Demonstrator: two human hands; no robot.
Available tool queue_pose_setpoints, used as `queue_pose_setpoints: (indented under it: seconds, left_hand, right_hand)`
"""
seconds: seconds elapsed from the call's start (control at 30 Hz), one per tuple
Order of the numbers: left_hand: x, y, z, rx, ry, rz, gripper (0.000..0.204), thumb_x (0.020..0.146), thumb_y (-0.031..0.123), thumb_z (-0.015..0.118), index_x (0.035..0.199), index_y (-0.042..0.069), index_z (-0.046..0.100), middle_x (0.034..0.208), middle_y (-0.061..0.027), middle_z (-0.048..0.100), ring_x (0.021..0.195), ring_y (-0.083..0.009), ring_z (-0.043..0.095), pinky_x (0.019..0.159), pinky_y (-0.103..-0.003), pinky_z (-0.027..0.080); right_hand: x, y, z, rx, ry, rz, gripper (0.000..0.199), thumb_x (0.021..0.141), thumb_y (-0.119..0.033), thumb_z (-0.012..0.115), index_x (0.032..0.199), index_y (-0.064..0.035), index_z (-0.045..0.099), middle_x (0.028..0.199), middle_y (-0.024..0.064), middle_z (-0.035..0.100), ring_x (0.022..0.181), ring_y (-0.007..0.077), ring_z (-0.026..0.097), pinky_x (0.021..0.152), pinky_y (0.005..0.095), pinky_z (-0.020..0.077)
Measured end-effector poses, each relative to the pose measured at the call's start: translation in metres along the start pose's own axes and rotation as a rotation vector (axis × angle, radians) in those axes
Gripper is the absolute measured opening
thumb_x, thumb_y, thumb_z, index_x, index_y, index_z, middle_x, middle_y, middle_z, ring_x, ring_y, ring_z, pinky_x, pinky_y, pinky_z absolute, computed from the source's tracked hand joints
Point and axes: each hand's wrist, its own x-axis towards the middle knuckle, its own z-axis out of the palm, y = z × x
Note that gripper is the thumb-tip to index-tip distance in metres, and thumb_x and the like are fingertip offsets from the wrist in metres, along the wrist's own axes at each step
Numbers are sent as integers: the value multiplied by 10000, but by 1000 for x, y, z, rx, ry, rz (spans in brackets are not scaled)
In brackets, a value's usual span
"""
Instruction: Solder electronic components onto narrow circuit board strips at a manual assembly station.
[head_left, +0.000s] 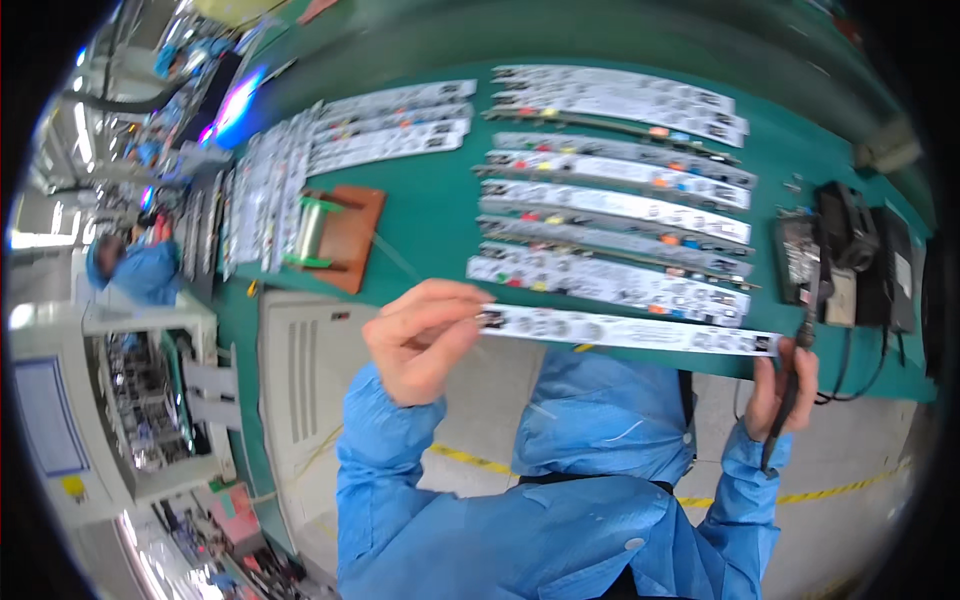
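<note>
A long, narrow circuit board strip point(630, 332) with a white face is held level at the bench's near edge. My left hand point(425, 340) pinches its left end between thumb and fingers. The right end is gripped by my right hand point(782, 390), which also has a dark soldering iron point(786, 408) with a cable lying across its fingers. Just beyond the held strip lies a row of similar strips point(610, 285), some showing small red, yellow and orange parts. A solder spool point(311, 230) on a green holder sits on a brown board point(358, 240), left of the row.
More strips point(265, 200) lie at the bench's left. On the right stand a black device point(848, 225), a dark box point(893, 270) and a small tray point(797, 250), with cables nearby. Another person in blue point(145, 268) is at the far left.
</note>
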Motion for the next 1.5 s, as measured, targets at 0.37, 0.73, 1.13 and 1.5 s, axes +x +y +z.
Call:
queue_pose_setpoints:
  seconds: [0.37,0.73,1.13,1.5]
  left_hand:
    - [126,-14,-40,-220,5,-318,150,886,78,583,919,-51,651,769,-103,653,654,-147,620,599,-256,512]
    - [183,-19,14,90,158,-233,308,900,145,613,1149,-36,606,999,-109,687,737,-144,632,640,-250,509]
    - [24,-42,12,978,-1,-53,194,820,195,686,721,32,650,669,-103,619,571,-274,595,521,-366,448]
    - [39,-9,23,862,-31,44,133,795,81,697,697,10,642,634,-123,582,530,-287,557,492,-355,419]
  right_hand:
    - [31,-17,10,172,61,22,462,840,20,611,1279,-24,475,1106,193,586,842,180,578,716,292,500]
    - [40,-20,19,-20,-125,4,490,796,90,633,1253,-13,492,1133,219,601,892,228,635,798,325,512]
    - [39,-35,49,-341,-158,53,501,756,108,667,1225,13,517,1155,199,620,874,236,662,750,309,537]
    - [31,-37,20,-339,-128,40,515,764,79,663,1246,-1,500,1161,206,610,909,220,588,832,335,484]
